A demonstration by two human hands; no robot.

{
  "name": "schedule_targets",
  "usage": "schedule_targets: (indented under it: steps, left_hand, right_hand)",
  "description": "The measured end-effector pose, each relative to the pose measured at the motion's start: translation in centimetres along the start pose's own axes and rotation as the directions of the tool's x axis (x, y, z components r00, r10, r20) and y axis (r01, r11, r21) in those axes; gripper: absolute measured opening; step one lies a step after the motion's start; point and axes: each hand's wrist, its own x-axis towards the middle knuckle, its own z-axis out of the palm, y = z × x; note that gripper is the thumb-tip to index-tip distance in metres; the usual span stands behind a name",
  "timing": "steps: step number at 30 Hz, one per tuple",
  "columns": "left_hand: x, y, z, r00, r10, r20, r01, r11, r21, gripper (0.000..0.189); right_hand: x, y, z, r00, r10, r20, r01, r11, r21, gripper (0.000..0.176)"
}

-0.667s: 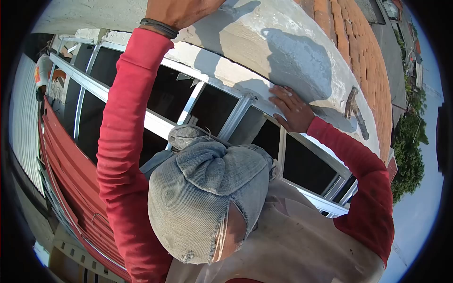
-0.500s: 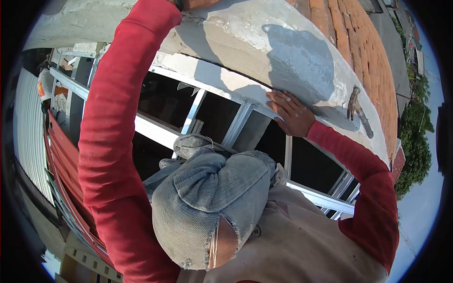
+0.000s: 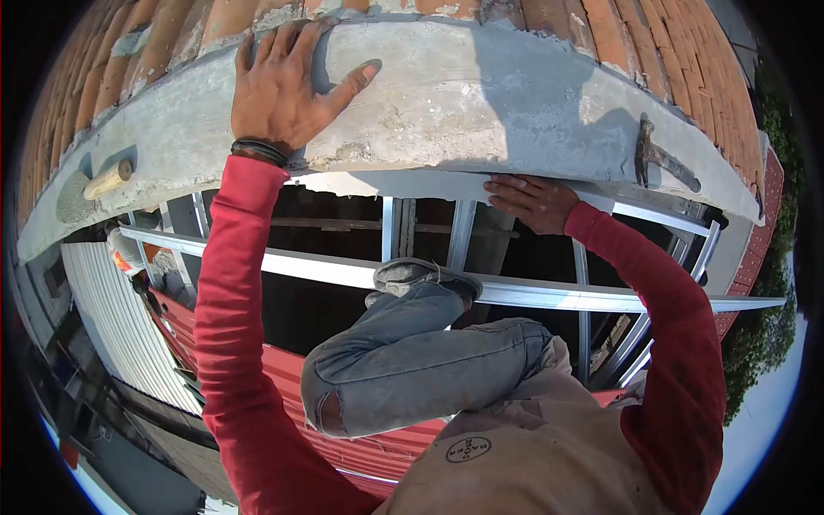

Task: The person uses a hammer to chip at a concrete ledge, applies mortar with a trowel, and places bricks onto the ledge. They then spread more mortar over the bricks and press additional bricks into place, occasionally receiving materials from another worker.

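Note:
My left hand lies flat with fingers spread on the concrete ledge, its fingertips near the roof tiles. My right hand is below the ledge's lower edge, fingers stretched out against a white board; neither hand grips anything. To the right of my right hand, a hammer rests on the ledge. Left of my left hand lies a trowel with a wooden handle, its grey blade on the ledge.
Silver metal framing runs under the ledge, with dark gaps between its bars. My shoe is at the long beam. Orange roof tiles edge the ledge. Red metal roofing lies lower down. Another person is at the far left.
The view has turned and shifted, bringing my left hand, the trowel and more roof tiles into sight. My right hand stays against the white board. My bent leg now shows more fully.

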Motion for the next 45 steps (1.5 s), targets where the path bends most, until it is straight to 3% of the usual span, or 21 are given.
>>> schedule_targets:
  steps: [5,7,12,16,18,19,21,22,24,26,29,30,32,33,34,36,39,41,42,43,45]
  left_hand:
    - [1.7,0.9,-1.7,0.992,-0.062,0.114,0.072,0.994,-0.083,0.072]
    - [2.0,0.9,-1.9,0.980,-0.085,0.178,0.103,0.991,-0.091,0.071]
    - [3.3,1.4,-2.6,0.936,-0.039,0.349,0.073,0.994,-0.084,0.076]
    - [3.4,1.5,-2.3,0.917,-0.014,0.398,0.053,0.995,-0.086,0.075]
    - [3.4,1.4,-2.4,0.920,0.001,0.392,0.025,0.998,-0.062,0.076]
    - [3.6,1.7,-2.4,0.917,0.007,0.398,0.009,0.999,-0.040,0.077]
    - [3.6,2.2,-3.3,0.894,0.053,0.445,-0.033,0.998,-0.052,0.076]
    - [3.1,1.8,-3.1,0.900,0.037,0.435,-0.020,0.999,-0.044,0.075]
    - [3.6,1.9,-2.1,0.899,0.054,0.435,-0.020,0.997,-0.081,0.074]
    - [3.7,0.6,-1.8,0.840,0.079,0.537,0.000,0.989,-0.146,0.072]
    - [8.7,-2.4,-1.1,0.509,0.117,0.853,0.273,0.918,-0.289,0.060]
    - [10.2,-1.5,-0.3,0.536,0.160,0.829,0.201,0.930,-0.309,0.058]
    - [16.9,11.0,-0.1,0.623,0.292,0.726,0.096,0.892,-0.442,0.055]
    - [18.6,16.5,2.0,0.654,0.388,0.650,0.204,0.736,-0.645,0.053]
    - [20.6,21.6,3.9,0.665,0.523,0.534,-0.038,0.737,-0.675,0.051]
    - [23.4,30.3,6.6,0.684,0.605,0.407,-0.236,0.712,-0.662,0.050]
    - [22.6,36.2,10.6,0.709,0.576,0.406,-0.132,0.674,-0.727,0.049]
    - [22.1,37.2,10.4,0.713,0.559,0.424,-0.108,0.685,-0.721,0.049]
    - [22.7,36.8,9.6,0.722,0.531,0.444,-0.088,0.707,-0.701,0.048]
    - [23.0,37.1,9.7,0.709,0.569,0.417,-0.137,0.691,-0.709,0.048]
    - [22.6,36.6,10.6,0.735,0.547,0.401,-0.125,0.690,-0.713,0.048]
  right_hand:
    - [-0.2,-0.1,-0.1,0.998,0.056,0.004,-0.056,0.996,0.072,0.055]
    - [-0.2,0.2,-1.1,0.973,0.041,0.229,-0.088,0.976,0.198,0.059]
    - [-1.1,-0.2,2.7,0.990,0.043,-0.136,-0.035,0.998,0.057,0.050]
    - [-0.9,-0.3,1.4,0.992,0.117,-0.053,-0.097,0.953,0.286,0.048]
    - [0.1,-0.1,2.0,0.945,0.229,0.235,-0.325,0.546,0.772,0.042]
    - [0.3,0.3,3.9,0.936,0.262,0.236,-0.343,0.529,0.776,0.042]
    - [1.4,-1.8,8.1,0.921,0.180,-0.345,0.026,0.857,0.515,0.037]
    - [1.3,-2.3,7.5,0.907,0.241,-0.344,-0.017,0.839,0.544,0.037]
    - [0.1,-0.3,4.9,0.867,0.044,-0.497,0.005,0.995,0.098,0.027]
    - [0.0,0.5,5.0,0.848,0.089,-0.522,-0.049,0.995,0.091,0.023]
    - [0.4,-0.4,5.0,0.793,0.072,-0.604,-0.020,0.996,0.092,0.017]
    - [0.3,-0.1,5.2,0.764,0.050,-0.644,0.008,0.996,0.087,0.016]
    - [0.9,0.3,5.2,0.770,0.040,-0.637,-0.018,0.999,0.041,0.014]
    - [1.0,0.3,5.4,0.780,-0.006,-0.626,-0.003,1.000,-0.014,0.012]
    - [0.9,0.1,5.6,0.696,0.021,-0.717,0.046,0.996,0.073,0.009]
    - [0.1,0.5,5.4,0.716,0.030,-0.698,-0.021,1.000,0.021,0.008]
    - [3.1,-0.5,6.3,0.658,0.054,-0.751,-0.123,0.992,-0.036,0.008]
    - [0.9,-1.6,5.0,0.692,0.265,-0.672,-0.216,0.964,0.157,0.008]
    - [7.3,-3.3,9.9,0.600,0.392,-0.698,-0.326,0.916,0.234,0.013]
    - [3.0,-4.4,4.7,0.683,0.472,-0.557,-0.357,0.881,0.309,0.019]
    - [4.2,-7.5,2.5,0.441,0.783,-0.438,-0.488,0.619,0.615,0.026]
